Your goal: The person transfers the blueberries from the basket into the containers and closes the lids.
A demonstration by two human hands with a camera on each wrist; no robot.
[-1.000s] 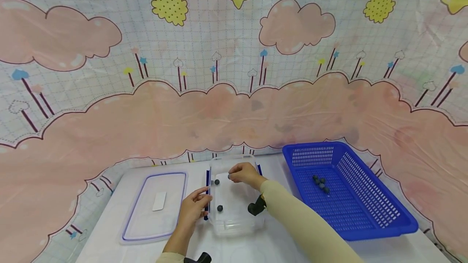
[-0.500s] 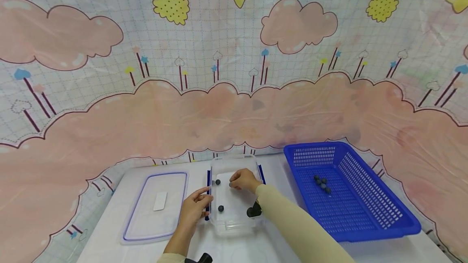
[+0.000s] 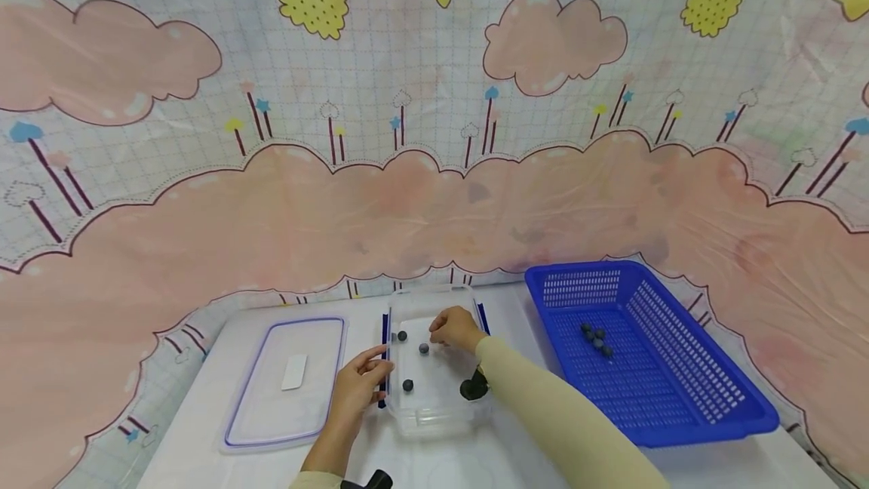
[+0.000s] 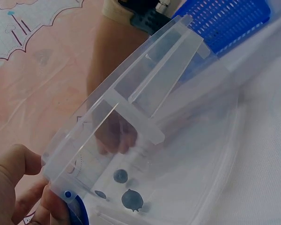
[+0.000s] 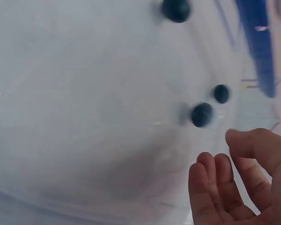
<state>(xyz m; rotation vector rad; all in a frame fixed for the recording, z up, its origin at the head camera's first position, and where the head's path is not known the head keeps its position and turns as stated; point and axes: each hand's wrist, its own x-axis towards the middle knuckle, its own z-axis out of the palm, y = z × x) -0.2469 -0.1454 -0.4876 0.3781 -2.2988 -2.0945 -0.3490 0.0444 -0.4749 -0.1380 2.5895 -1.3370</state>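
Observation:
Three blueberries lie in a clear plastic container: one in the middle [image 3: 424, 349], one farther back [image 3: 403, 336], one nearer the front [image 3: 408, 385]. The container [image 3: 437, 417] is lidless, with blue latches at its sides. My left hand [image 3: 353, 387] grips its left rim; in the left wrist view the fingertips are at the edge beside a blue latch [image 4: 77, 209]. My right hand [image 3: 458, 329] is inside the container, just right of the middle blueberry. In the right wrist view its thumb and fingers are apart with nothing between them.
Several more blueberries [image 3: 596, 339] lie in a blue perforated basket [image 3: 668, 398] to the right. A clear lid with a blue rim [image 3: 261, 361] lies flat on the left, bearing a white rectangle [image 3: 295, 373]. A printed cloth [image 3: 434, 217] hangs behind the white table [image 3: 190, 429].
My right hand has let go of a blueberry, which now lies in the container's middle, and drawn slightly back to the right. The left hand has stayed at the rim.

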